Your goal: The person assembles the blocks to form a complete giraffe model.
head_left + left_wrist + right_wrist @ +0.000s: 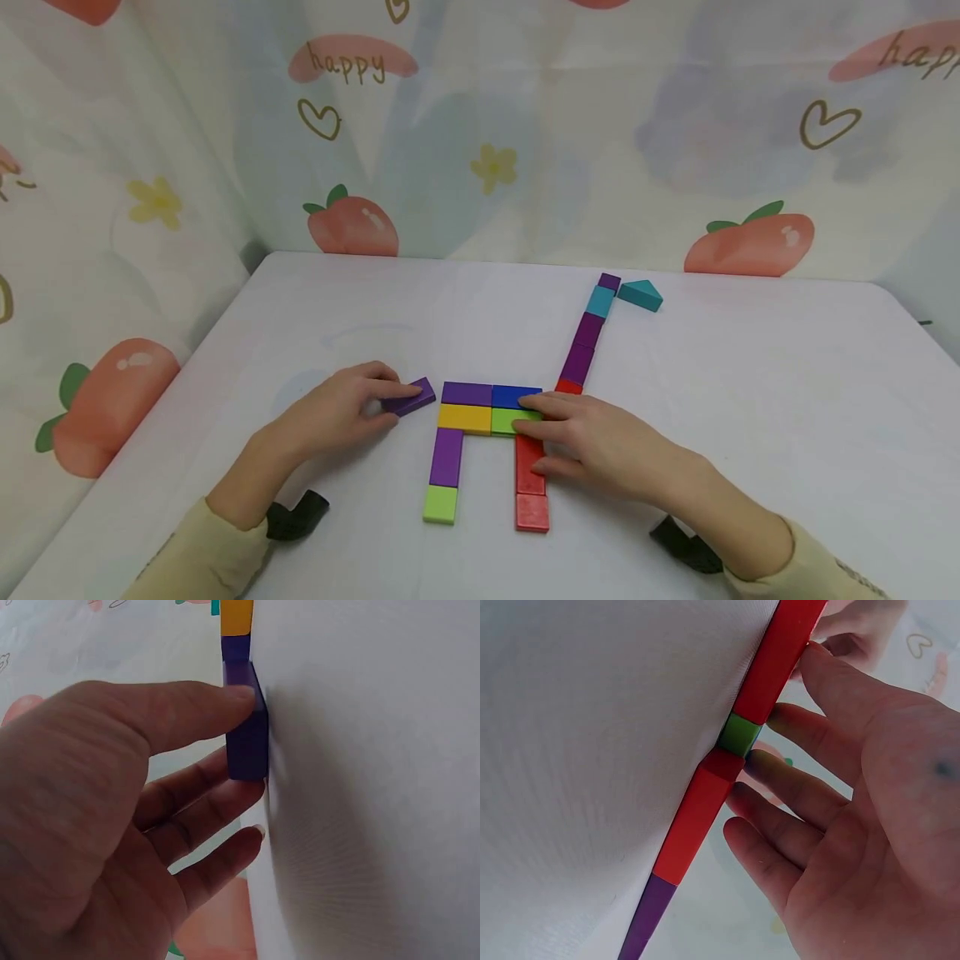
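Observation:
My left hand (341,408) pinches a purple block (411,399) between thumb and fingers, just left of a flat giraffe-like figure of coloured blocks. In the left wrist view the thumb lies on one side of that purple block (247,750). The figure's body has a purple block (467,393), a blue block (510,394), a yellow block (463,418) and a green block (504,422). My right hand (607,437) rests its fingertips on the blue, green and upper red block (528,475). In the right wrist view its fingers are fairly straight along the red block (694,817).
Purple and light-blue blocks form a slanting row (588,332) up to the far right, with a teal triangular block (641,295) beside its top. A light-green block (440,505) and a red block (532,512) end the two legs. A patterned curtain (450,125) stands behind the white table (712,358).

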Motion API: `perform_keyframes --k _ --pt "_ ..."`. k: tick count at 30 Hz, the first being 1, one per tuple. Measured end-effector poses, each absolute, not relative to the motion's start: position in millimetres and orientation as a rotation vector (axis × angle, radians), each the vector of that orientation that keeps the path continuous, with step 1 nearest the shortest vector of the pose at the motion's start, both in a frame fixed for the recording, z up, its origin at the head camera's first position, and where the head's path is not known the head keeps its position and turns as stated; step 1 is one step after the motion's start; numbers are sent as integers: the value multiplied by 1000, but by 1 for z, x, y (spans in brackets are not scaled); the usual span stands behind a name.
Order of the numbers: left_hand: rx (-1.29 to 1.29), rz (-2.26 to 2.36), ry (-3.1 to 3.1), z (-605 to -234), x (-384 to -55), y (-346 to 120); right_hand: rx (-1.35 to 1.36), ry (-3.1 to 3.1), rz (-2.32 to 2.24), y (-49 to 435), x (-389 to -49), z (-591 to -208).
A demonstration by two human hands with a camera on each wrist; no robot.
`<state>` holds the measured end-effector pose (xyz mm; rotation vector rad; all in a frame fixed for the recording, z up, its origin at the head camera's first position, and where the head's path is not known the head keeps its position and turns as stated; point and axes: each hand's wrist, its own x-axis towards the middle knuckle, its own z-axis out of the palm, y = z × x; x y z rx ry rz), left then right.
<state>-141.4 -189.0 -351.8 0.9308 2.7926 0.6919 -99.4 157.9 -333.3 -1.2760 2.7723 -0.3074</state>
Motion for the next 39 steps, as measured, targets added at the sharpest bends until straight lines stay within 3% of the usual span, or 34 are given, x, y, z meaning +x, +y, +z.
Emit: perform_keyframes --k 9,25,39 --pt "1047 725 2711 -350 -140 -190 -1288 2770 -294 157 -99 -334" --pt "1018 681 2717 -346 -138 -186 -1303 2777 -269 158 -99 -334" --pt "1081 755 2871 -343 -133 -189 -1138 2791 -447 164 -99 -325"
